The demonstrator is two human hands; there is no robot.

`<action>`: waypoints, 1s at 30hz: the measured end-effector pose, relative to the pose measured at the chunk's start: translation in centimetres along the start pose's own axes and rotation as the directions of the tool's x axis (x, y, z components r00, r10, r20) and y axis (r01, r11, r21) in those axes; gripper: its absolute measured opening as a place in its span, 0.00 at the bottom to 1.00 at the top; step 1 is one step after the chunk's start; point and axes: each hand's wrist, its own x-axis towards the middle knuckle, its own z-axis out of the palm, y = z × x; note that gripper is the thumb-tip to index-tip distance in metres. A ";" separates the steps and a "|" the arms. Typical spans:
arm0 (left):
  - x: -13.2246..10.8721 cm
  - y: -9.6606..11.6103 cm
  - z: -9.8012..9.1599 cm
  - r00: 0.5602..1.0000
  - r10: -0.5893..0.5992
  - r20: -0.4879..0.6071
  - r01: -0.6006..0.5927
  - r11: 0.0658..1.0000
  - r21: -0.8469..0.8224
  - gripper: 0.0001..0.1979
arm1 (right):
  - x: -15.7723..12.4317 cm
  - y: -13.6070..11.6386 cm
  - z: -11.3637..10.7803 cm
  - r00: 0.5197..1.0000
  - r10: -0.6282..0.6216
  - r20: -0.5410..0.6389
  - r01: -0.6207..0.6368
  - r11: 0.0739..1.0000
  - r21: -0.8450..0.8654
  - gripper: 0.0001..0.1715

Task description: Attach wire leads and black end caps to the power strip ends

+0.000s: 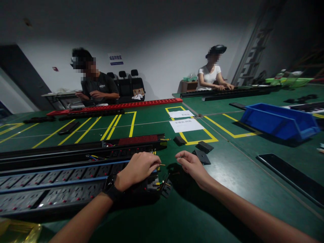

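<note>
My left hand (138,169), with a black watch on the wrist, rests on the right end of a long black power strip (63,189). Its fingers are pinched on a thin wire end (162,164) that sticks out to the right. Coloured wires (162,184) show at the strip's open end. My right hand (191,165) hovers just right of that end, fingers curled in a loose pinch; whether it holds anything I cannot make out. More long black strips (76,150) lie behind the first one.
Small black end caps (204,147) lie on the green table beyond my right hand. A blue bin (279,121) stands at right, a black flat bar (291,177) nearer. Paper sheets (186,125) lie in a yellow-marked box. Two people work at the far side behind red strips (116,107).
</note>
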 end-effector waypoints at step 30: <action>0.1 -1.5 1.6 0.980 0.114 -0.164 -0.126 0.990 -0.065 0.10 | 3.8 -2.1 -12.9 0.921 -0.226 -0.317 -0.251 0.276 -0.928 0.21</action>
